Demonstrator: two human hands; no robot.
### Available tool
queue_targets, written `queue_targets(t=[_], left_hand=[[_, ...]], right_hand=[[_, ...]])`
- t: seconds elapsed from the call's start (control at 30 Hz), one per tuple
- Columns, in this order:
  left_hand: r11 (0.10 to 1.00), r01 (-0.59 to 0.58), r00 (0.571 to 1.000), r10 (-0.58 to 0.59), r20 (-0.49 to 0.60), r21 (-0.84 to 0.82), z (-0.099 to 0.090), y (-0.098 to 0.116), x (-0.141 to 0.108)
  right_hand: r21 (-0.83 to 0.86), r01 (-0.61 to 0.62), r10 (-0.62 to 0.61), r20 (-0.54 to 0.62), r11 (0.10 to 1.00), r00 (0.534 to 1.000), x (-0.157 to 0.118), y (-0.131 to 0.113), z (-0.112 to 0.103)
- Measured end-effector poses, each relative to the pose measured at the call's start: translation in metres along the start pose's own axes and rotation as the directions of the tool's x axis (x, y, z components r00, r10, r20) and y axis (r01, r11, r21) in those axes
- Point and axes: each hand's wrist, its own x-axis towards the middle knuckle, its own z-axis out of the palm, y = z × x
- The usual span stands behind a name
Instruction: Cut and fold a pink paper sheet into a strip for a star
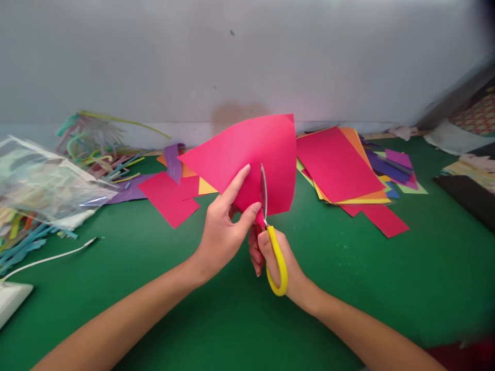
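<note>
A sheet of pinkish-red paper is held up above the table, slightly curved. My left hand grips its lower edge between thumb and fingers, with the index finger stretched along the surface. My right hand is closed on a pair of scissors with a yellow handle. One scissor blade lies in front of the sheet, pointing up, and a cut runs in from the lower edge. The other blade is hidden behind the paper. Part of a red handle shows by my right fingers.
Red paper pieces lie left of centre by purple strips. A stack of coloured sheets lies to the right. A clear plastic bag, coloured strips, a white cable and a white block occupy the left. Behind is a wall.
</note>
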Motion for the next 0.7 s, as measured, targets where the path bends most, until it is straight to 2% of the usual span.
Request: queue_targets(t=[0.43, 0.7], left_hand=[[1.0, -0.018, 1.0, 0.018, -0.002, -0.016, 0.0001, -0.0001, 0.0002], [0.998, 0.016, 1.0, -0.015, 0.013, -0.053, 0.0012, 0.0008, -0.0006]], right_hand=[[0.027, -0.023, 0.023, 0.002, 0.999, 1.0, -0.0016, 0.0025, -0.0011], [0.048, -0.023, 0.023, 0.001, 0.999, 1.0, -0.0023, 0.0032, -0.0002]])
